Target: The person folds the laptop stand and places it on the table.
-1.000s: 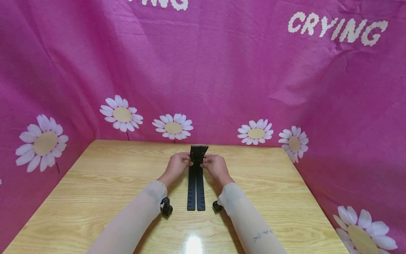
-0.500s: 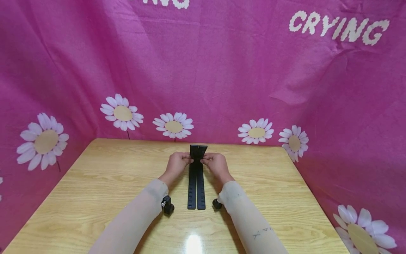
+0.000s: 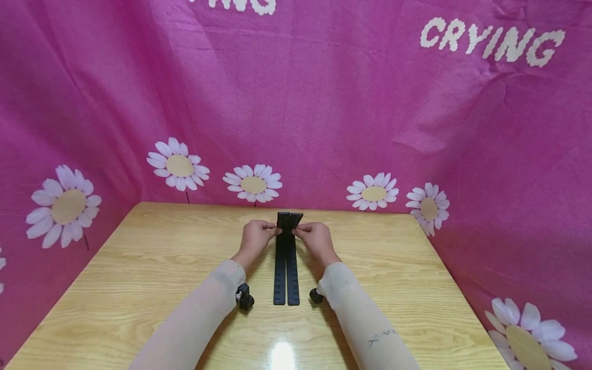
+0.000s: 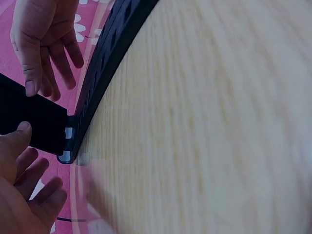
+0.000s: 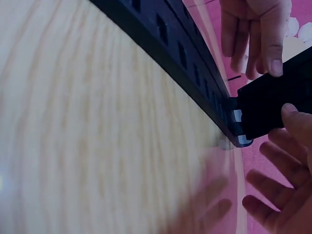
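A black hinged folding stand is at the middle of the table, its two long slotted strips (image 3: pixel 279 280) lying side by side and pointing toward me. At their far end a black plate (image 3: pixel 283 218) rises, split by a narrow gap. My left hand (image 3: pixel 256 239) pinches the plate's left edge and my right hand (image 3: pixel 317 240) its right edge. Both wrist views show the raised plate (image 4: pixel 36 114) meeting the slotted strip (image 5: pixel 192 63) at a hinge. There, each thumb presses the plate's face; the other fingers are partly behind it.
The wooden table (image 3: pixel 384 288) spreads around the stand. A pink curtain (image 3: pixel 319 113) with white daisies encloses the back and both sides. Black mounts (image 3: pixel 244 298) sit at the wrists, under the sleeves' cuffs.
Both hands have shifted slightly upward along the raised plate. The stand itself stays in the same place and pose.
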{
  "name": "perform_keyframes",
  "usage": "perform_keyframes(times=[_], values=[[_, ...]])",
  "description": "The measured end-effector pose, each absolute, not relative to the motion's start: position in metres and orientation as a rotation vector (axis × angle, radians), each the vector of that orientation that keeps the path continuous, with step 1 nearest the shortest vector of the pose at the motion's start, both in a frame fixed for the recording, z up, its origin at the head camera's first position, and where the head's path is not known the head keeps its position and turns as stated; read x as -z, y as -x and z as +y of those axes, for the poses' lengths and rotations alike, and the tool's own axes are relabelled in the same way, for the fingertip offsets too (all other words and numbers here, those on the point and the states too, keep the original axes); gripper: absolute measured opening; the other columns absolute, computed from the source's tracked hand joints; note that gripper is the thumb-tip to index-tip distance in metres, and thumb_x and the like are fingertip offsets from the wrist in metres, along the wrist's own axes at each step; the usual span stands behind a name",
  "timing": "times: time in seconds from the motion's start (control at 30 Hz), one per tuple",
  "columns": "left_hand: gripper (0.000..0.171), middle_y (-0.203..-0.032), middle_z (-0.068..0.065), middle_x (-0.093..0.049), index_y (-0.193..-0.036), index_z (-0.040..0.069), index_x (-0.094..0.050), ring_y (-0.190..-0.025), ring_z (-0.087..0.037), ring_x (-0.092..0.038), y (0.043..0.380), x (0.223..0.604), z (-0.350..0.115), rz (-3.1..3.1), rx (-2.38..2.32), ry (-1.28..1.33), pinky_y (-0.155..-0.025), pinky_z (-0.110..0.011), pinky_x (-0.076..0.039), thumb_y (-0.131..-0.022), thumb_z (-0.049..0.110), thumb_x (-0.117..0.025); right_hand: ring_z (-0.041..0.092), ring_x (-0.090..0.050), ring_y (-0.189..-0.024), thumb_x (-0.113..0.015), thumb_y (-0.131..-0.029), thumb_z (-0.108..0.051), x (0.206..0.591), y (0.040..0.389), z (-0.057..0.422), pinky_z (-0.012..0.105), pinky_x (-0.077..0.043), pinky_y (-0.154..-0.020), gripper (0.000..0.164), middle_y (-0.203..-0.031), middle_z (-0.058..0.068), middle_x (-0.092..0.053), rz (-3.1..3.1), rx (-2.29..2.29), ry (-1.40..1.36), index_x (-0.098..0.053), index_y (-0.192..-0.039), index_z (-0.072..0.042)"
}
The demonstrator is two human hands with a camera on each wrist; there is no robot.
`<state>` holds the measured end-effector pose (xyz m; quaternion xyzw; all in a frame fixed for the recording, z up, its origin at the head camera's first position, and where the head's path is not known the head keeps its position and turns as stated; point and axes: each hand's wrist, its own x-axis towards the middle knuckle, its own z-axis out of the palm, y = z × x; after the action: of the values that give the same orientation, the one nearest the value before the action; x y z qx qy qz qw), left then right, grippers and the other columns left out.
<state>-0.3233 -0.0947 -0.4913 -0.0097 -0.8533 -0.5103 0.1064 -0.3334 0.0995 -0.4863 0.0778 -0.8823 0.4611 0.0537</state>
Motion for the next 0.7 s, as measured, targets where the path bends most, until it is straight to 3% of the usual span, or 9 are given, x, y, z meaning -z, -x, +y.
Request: perform_keyframes(times=[0.13, 0.33, 0.57, 0.7], values=[[0.024, -0.111, -0.010, -0.078, -0.112, 0.006, -0.079, -0.109, -0.025, -0.070, 0.3255, 0.4906, -0.0960, -2.499, 1.591, 0.137, -0.095, -0.043, -0.056, -0.090, 0.016, -0.080, 0.021, -0.068, -0.112, -0.074, -0.095, -0.028, 0.4832, 0.3316, 0.1007, 0.043, -0.055, -0.096, 0.017, -0.112, 0.002, -0.077, -2.692, -1.429, -0.198, -0.083, -0.104, -0.016], [0.025, -0.112, -0.011, -0.077, -0.117, 0.004, -0.075, -0.107, -0.024, -0.071, 0.3271, 0.4871, -0.0969, -2.491, 1.707, 0.308, -0.097, -0.042, -0.056, -0.093, 0.005, -0.075, 0.030, -0.061, -0.127, -0.074, -0.096, -0.024, 0.4827, 0.3299, 0.1031, 0.048, -0.051, -0.106, 0.034, -0.138, 0.003, -0.066, -2.641, -1.567, -0.246, -0.073, -0.130, -0.020], [0.020, -0.110, -0.009, -0.078, -0.114, 0.005, -0.078, -0.106, -0.023, -0.071, 0.3263, 0.4822, -0.0981, -2.515, 1.665, 0.338, -0.095, -0.040, -0.058, -0.096, 0.007, -0.071, 0.018, -0.065, -0.116, -0.068, -0.099, -0.016, 0.4858, 0.3321, 0.1050, 0.042, -0.050, -0.106, 0.022, -0.117, 0.001, -0.076, -2.575, -1.750, -0.344, -0.078, -0.118, -0.017], [0.021, -0.111, -0.009, -0.078, -0.116, 0.006, -0.078, -0.109, -0.023, -0.071, 0.3261, 0.4833, -0.1002, -2.519, 1.672, 0.355, -0.096, -0.041, -0.057, -0.096, 0.008, -0.071, 0.016, -0.066, -0.113, -0.068, -0.099, -0.015, 0.4843, 0.3306, 0.1066, 0.043, -0.050, -0.105, 0.020, -0.114, 0.001, -0.077, -2.593, -1.747, -0.368, -0.080, -0.115, -0.015]])
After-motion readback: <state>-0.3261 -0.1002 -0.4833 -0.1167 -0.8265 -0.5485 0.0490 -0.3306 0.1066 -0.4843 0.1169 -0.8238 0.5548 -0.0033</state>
